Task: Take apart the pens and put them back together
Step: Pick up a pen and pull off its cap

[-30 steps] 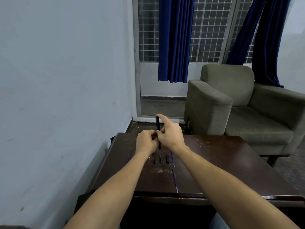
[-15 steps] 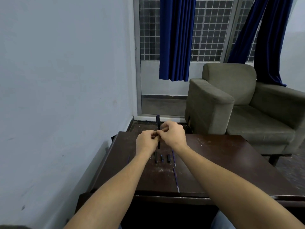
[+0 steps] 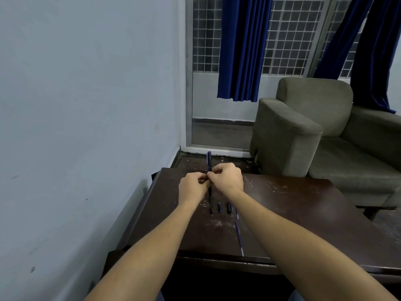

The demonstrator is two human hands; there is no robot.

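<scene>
Above the far half of the dark brown scratched wooden table [image 3: 293,205], both bare hands meet around a slim black pen with a blue end [image 3: 209,161], which stands nearly upright. The left hand [image 3: 193,187] is curled with its fingertips pinching the pen's middle, and the right hand [image 3: 227,178] is clenched around the same stretch, the two hands touching each other. The pen's top rises beyond the knuckles, its lower end reaching down toward the table. On the table just nearer than the hands lie three short dark pieces side by side: a long thin black barrel piece [image 3: 211,206], a small blue-black piece [image 3: 220,207] and a stubby black cap [image 3: 229,207]. A thin blue ink refill [image 3: 239,240] lies lengthwise toward the table's near edge. Beyond the table's far right corner stands a grey-green upholstered armchair [image 3: 314,131].
</scene>
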